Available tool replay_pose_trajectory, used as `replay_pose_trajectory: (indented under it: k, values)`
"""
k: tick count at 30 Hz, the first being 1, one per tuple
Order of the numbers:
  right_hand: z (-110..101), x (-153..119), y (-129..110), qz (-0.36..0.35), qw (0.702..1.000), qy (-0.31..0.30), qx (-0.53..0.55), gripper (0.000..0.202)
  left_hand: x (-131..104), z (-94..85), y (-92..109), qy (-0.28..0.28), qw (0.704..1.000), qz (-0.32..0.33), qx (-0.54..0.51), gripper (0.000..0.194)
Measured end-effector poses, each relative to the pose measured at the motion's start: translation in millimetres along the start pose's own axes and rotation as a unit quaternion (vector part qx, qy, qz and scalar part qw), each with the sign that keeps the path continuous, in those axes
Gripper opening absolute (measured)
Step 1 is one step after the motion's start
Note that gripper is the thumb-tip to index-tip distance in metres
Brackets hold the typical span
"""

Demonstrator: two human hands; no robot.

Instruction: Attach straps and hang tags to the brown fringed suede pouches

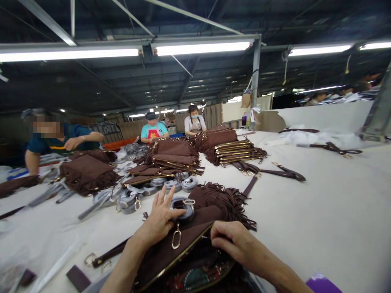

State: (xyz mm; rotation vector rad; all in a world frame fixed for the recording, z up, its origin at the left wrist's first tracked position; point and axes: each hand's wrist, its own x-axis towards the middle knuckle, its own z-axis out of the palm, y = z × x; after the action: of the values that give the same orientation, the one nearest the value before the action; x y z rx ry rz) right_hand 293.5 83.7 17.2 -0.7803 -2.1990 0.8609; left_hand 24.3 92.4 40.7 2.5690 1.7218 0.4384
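The brown fringed bag lies on the white table right under both hands, at the near edge, its zip mouth gaping toward the camera and its fringe spread out to the far right side. On the far left a person in a dark blue top leans over the table beside a pile of brown bags. Nearer, a loose brown strap with a metal ring lies just left of the bag. The left hand rests on the bag's upper flap with fingers spread wide; its thumb and forefinger pinch a wrapped, coiled strap, whose gold clasp dangles onto the flap. More wrapped coils sit on the table just behind that hand. Right of the clasp, the right hand curls over the bag's open zip edge, fingers bent down and gripping the rim. Further back stand two stacks of fringed bags, with two more people working beyond them. Dark straps lie on the table to the right of the stacks, well apart from the hands.
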Motion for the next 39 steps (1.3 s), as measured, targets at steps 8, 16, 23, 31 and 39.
replay_pose_trajectory:
  k: [8,16,23,31,39]
  values:
    - [0,0,0,0.012,1.000,0.001,-0.002,0.014,6,21.1,6,0.031,0.997,0.065,0.016,0.053]
    - [0,1,-4,0.051,0.997,0.024,0.052,0.011,7,14.5,40,0.171,0.983,-0.011,0.063,0.017]
    - [4,2,3,0.101,0.982,0.071,0.144,0.007,8,16.2,71,0.254,0.965,0.045,0.048,0.015]
    - [9,4,9,0.133,0.972,0.091,0.174,0.007,6,24.5,84,0.271,0.961,0.050,0.035,0.017]
    - [10,4,11,0.133,0.970,0.093,0.182,0.006,5,29.5,86,0.286,0.957,0.046,-0.009,0.017]
